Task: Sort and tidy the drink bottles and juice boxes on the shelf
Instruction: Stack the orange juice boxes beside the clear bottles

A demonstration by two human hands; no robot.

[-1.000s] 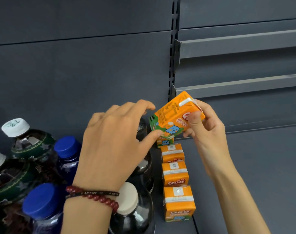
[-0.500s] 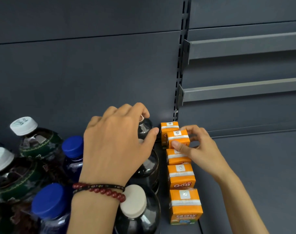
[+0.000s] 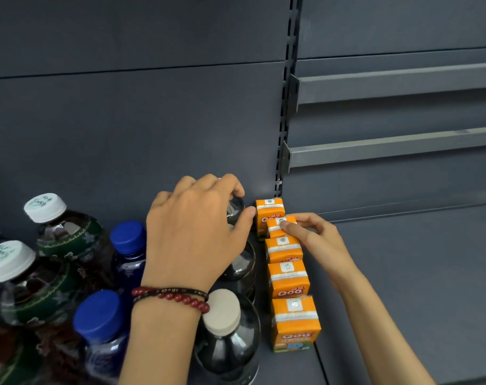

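White-capped green bottles (image 3: 67,240) stood at the left of the shelf (image 3: 402,301), with blue-capped bottles (image 3: 128,237) beside them. Our left hand (image 3: 194,232) curled over the top of a dark bottle (image 3: 236,209) at the back, and a cream-capped bottle (image 3: 222,312) stood nearer us. Just right ran a row of five orange boxes (image 3: 289,282). Our right hand (image 3: 319,240) pinched the second box (image 3: 275,232) from the back, touching the rearmost.

Outstretched left hand (image 3: 197,232) and right hand (image 3: 319,240) curl their fingers (image 3: 228,184).
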